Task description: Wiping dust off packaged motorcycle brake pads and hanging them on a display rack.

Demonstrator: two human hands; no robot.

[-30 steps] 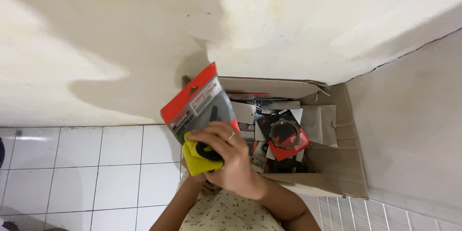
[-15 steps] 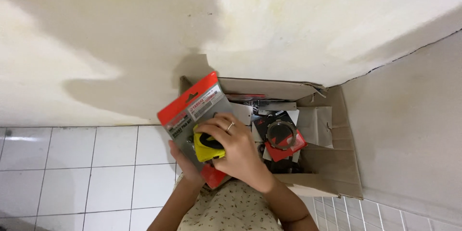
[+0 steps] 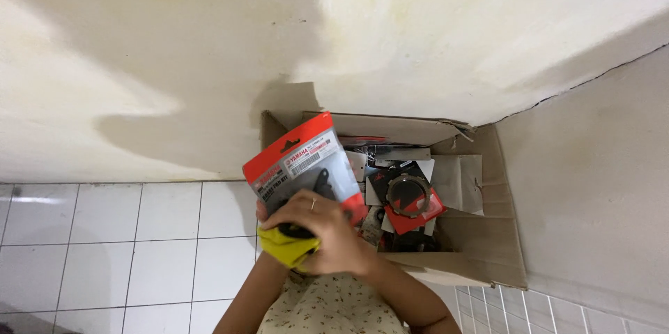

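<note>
Nearest the camera, at the bottom edge, a floral-print garment shows between the person's two forearms, which rise toward the middle of the view. The right hand lies on top, a ring on one finger, its fingers curled and clenched over the lower end of a red and grey blister pack and over a yellow cloth bunched beneath it. The left hand is almost wholly hidden behind the pack and the cloth; only a sliver of it shows at the pack's left edge, touching it, and how far its fingers are closed I cannot tell. The pack is held up tilted, its red header pointing up and left, in front of the near left corner of an open cardboard box. The box stands on a white tiled floor, pushed into the corner where two pale walls meet. Inside the box, just right of the hands, lies another red and black pack with a round metal ring on it, among more packets and white papers that are too jumbled to tell apart.
</note>
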